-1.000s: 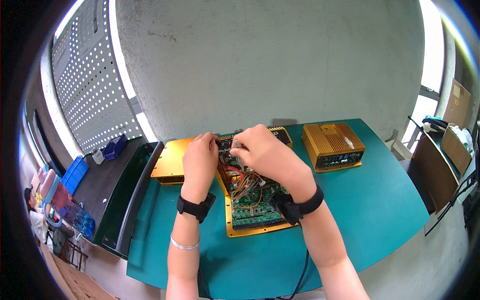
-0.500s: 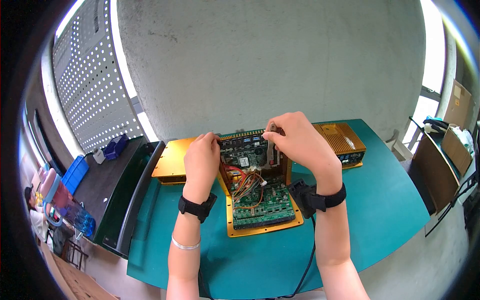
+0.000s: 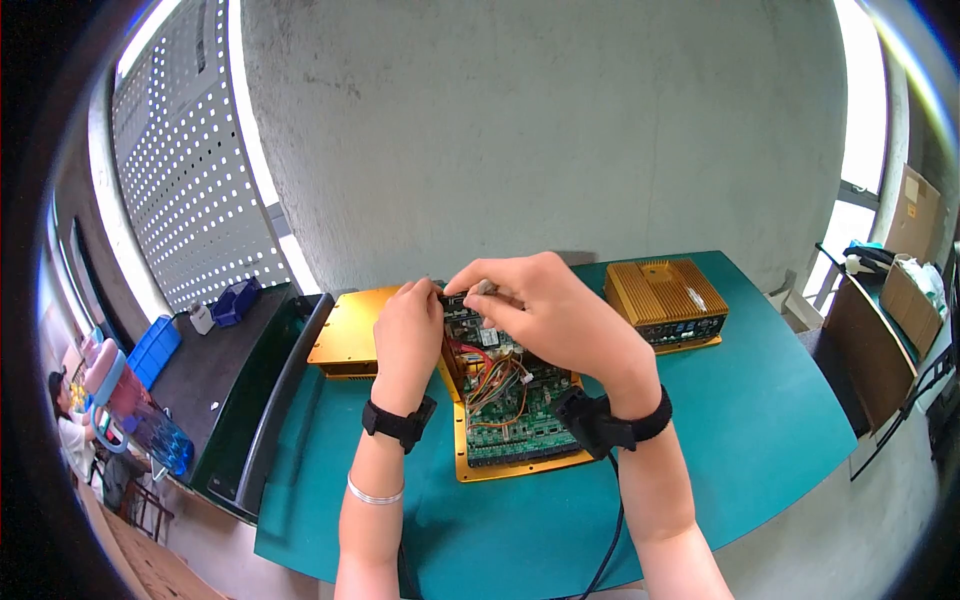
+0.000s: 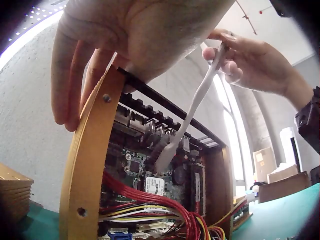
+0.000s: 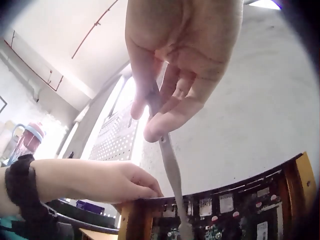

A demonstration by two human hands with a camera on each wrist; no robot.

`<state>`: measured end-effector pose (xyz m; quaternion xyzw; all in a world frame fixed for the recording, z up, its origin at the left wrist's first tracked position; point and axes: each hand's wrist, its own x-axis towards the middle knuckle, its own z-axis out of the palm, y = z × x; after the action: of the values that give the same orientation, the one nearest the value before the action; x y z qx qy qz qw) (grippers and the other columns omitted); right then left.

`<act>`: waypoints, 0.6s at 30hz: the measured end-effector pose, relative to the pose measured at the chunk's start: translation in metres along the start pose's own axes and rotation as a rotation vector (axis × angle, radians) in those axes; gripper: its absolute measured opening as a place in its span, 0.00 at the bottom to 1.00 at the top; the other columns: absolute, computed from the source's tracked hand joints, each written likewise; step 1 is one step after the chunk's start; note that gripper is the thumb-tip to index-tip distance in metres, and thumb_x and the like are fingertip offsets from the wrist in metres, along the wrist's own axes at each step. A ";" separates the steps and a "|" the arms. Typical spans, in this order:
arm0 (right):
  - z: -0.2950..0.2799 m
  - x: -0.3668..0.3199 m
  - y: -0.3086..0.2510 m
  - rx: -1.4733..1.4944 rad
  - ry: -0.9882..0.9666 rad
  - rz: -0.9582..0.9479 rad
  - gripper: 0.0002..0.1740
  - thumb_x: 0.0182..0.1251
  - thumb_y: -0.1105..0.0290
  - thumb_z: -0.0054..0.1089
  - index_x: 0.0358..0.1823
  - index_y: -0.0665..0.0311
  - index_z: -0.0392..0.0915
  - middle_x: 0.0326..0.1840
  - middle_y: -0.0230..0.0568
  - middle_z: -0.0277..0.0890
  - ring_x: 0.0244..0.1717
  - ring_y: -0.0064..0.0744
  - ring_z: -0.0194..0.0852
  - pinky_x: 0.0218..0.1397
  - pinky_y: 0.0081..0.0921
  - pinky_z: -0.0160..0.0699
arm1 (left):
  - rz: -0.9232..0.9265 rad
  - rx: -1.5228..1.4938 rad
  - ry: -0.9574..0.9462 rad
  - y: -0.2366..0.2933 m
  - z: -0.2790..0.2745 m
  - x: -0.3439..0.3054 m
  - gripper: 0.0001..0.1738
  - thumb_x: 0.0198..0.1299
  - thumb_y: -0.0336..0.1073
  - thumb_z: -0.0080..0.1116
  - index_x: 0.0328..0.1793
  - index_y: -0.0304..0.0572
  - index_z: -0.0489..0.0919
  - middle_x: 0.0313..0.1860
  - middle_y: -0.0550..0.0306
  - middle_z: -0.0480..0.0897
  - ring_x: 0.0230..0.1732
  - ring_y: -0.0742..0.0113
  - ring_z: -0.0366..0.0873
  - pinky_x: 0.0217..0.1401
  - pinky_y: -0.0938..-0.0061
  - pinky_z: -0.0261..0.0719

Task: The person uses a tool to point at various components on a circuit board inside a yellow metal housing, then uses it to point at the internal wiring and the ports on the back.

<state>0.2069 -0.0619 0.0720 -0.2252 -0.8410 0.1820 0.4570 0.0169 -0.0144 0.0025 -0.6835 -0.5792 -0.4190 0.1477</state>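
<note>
An opened gold casing lies on the table, its green circuit board facing up and a second board upright at the back. Coloured wires run between them. My left hand grips the upright part's top left corner, fingers over the outside of the gold side wall. Between thumb and fingers, my right hand pinches a slim pale brush. The brush slants down into the casing, its head against or just before the upright board, left of centre; contact is hard to tell.
A gold cover lies left of the casing, and a closed gold ribbed unit stands to the right on the green table. A black cable trails near my right forearm. Behind is a grey wall.
My right hand and the brush first swung right along the upright board, then came back left near my left hand. My left hand has kept its hold on the corner.
</note>
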 end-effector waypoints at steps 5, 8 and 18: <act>0.009 0.002 0.014 -0.025 -0.064 -0.032 0.09 0.66 0.75 0.53 0.43 0.70 0.79 0.27 0.50 0.78 0.26 0.36 0.74 0.34 0.28 0.73 | 0.019 -0.007 0.009 -0.002 0.002 0.000 0.08 0.63 0.31 0.52 0.37 0.38 0.81 0.35 0.47 0.82 0.38 0.45 0.81 0.39 0.56 0.78; 0.011 0.003 0.017 -0.029 -0.004 -0.093 0.08 0.66 0.75 0.53 0.42 0.70 0.79 0.30 0.51 0.80 0.27 0.42 0.74 0.36 0.30 0.74 | 0.042 0.000 -0.001 -0.004 0.003 0.001 0.08 0.63 0.31 0.52 0.36 0.38 0.81 0.35 0.48 0.82 0.38 0.45 0.81 0.39 0.57 0.78; -0.003 -0.001 0.016 -0.209 0.011 0.057 0.09 0.66 0.75 0.51 0.41 0.69 0.80 0.28 0.50 0.80 0.29 0.40 0.79 0.36 0.29 0.74 | 0.015 -0.004 -0.003 -0.003 0.002 0.000 0.07 0.63 0.32 0.52 0.38 0.38 0.80 0.35 0.48 0.82 0.38 0.46 0.80 0.39 0.57 0.78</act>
<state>0.2129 -0.0489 0.0649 -0.2966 -0.8461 0.1050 0.4302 0.0150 -0.0118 0.0007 -0.6888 -0.5733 -0.4181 0.1484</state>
